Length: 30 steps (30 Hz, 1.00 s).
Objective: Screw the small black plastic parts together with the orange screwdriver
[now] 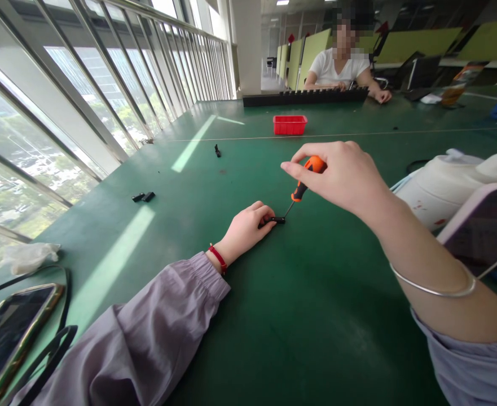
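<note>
On the green table [316,316], my left hand [248,228] pinches a small black part [278,220], whose right end sticks out past the fingertips. My right hand [343,175] is closed around the top of a screwdriver [299,190] with an orange and black handle. The screwdriver leans, its handle up to the right, and its thin shaft runs down to the exposed end of the black part. Whether the tip sits in a screw is too small to tell.
Small black pieces [144,197] lie to the left, another [217,150] farther back. Behind are a red bin [290,125], a long black strip [305,97] and a seated person [341,65]. A phone [15,338] with cables lies front left; a white bottle [447,180] stands right.
</note>
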Each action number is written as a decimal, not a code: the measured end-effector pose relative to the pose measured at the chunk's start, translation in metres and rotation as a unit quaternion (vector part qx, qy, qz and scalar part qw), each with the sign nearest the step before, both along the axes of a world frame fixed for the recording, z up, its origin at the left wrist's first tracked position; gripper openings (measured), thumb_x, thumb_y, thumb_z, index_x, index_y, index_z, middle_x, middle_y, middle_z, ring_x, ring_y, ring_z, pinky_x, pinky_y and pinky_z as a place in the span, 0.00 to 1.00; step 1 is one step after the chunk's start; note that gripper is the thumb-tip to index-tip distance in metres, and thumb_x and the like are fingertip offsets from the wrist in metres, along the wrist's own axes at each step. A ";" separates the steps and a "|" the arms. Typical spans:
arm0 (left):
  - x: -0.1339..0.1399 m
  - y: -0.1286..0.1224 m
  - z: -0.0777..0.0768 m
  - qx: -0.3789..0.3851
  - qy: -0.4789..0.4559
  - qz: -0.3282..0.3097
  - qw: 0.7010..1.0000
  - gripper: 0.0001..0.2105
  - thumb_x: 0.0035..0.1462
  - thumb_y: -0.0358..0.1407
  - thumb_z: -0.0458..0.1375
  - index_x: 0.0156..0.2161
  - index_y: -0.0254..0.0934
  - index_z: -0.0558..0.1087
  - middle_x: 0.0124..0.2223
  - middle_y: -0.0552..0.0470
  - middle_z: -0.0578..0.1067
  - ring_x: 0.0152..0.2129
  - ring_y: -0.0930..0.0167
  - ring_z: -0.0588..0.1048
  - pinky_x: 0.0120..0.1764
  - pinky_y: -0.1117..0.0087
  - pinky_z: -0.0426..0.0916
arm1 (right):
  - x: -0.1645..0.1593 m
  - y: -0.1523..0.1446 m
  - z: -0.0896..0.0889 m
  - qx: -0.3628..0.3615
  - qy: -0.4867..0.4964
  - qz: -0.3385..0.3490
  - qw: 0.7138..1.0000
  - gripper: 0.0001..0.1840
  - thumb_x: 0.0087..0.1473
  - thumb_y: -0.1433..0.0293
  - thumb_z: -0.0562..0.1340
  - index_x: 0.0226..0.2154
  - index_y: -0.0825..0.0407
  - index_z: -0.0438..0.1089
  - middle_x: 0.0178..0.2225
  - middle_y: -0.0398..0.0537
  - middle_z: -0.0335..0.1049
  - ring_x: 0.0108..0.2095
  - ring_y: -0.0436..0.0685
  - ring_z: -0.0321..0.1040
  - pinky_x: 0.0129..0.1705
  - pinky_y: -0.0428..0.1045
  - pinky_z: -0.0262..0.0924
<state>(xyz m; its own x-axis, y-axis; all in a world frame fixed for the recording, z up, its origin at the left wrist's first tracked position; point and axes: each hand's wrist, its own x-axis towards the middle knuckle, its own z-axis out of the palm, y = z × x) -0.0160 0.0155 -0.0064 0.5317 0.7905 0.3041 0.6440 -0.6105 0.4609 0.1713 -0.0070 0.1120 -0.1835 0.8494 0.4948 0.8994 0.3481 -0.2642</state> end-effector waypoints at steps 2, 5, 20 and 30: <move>0.000 0.000 0.000 -0.001 0.003 0.002 1.000 0.05 0.56 0.34 0.53 0.37 0.38 0.70 0.37 0.52 0.69 0.30 0.73 0.70 0.33 0.72 0.66 | 0.000 0.001 -0.001 0.004 0.001 -0.003 1.000 0.17 0.55 0.55 0.54 0.30 0.48 0.72 0.21 0.45 0.67 0.24 0.54 0.62 0.26 0.49 0.48; 0.000 0.000 0.001 -0.002 0.005 0.002 1.000 0.05 0.56 0.34 0.53 0.37 0.38 0.70 0.37 0.52 0.69 0.30 0.73 0.70 0.33 0.72 0.66 | 0.000 0.001 -0.001 0.007 -0.001 -0.001 1.000 0.14 0.51 0.60 0.58 0.39 0.47 0.70 0.23 0.44 0.68 0.24 0.54 0.63 0.26 0.48 0.49; 0.000 0.000 0.000 0.002 0.006 0.000 1.000 0.05 0.56 0.34 0.53 0.38 0.38 0.69 0.37 0.52 0.68 0.30 0.73 0.70 0.33 0.72 0.66 | -0.001 -0.001 0.000 -0.006 0.013 -0.002 1.000 0.14 0.51 0.57 0.58 0.34 0.47 0.71 0.22 0.45 0.68 0.24 0.55 0.62 0.26 0.48 0.49; 0.000 0.000 0.001 0.004 0.007 0.001 1.000 0.05 0.56 0.34 0.54 0.38 0.38 0.70 0.37 0.52 0.69 0.31 0.73 0.70 0.32 0.73 0.66 | -0.004 -0.002 -0.002 -0.012 0.027 0.016 0.999 0.12 0.48 0.60 0.59 0.35 0.48 0.71 0.23 0.44 0.68 0.24 0.54 0.61 0.26 0.48 0.48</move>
